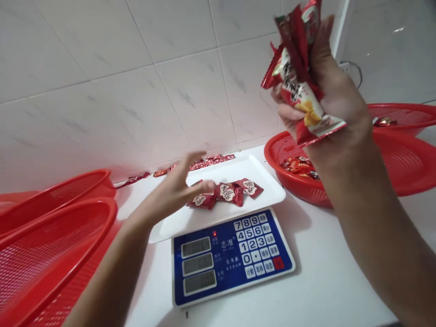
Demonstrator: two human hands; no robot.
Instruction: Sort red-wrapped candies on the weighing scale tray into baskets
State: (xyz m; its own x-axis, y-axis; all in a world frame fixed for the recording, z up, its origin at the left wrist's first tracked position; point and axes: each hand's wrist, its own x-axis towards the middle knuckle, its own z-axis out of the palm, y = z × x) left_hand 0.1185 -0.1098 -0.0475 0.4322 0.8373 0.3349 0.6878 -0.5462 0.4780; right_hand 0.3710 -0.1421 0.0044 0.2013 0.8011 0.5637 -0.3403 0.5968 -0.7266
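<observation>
My right hand is raised at the upper right, its fingers closed around several red and white snack packets. Over the white weighing tray, my left hand is open, thumb and fingers apart. Dark red snack packets with cream labels lie on the tray just by its thumb; the hand partly covers the leftmost, and I cannot tell whether it touches them. The tray sits on a blue digital scale with number keys and three small displays, whose digits are too faint to read.
Red plastic baskets stand at the left. On the right is a red basket holding wrapped snacks, with more red baskets beyond it. Along the tiled wall lies a row of red packets behind the tray.
</observation>
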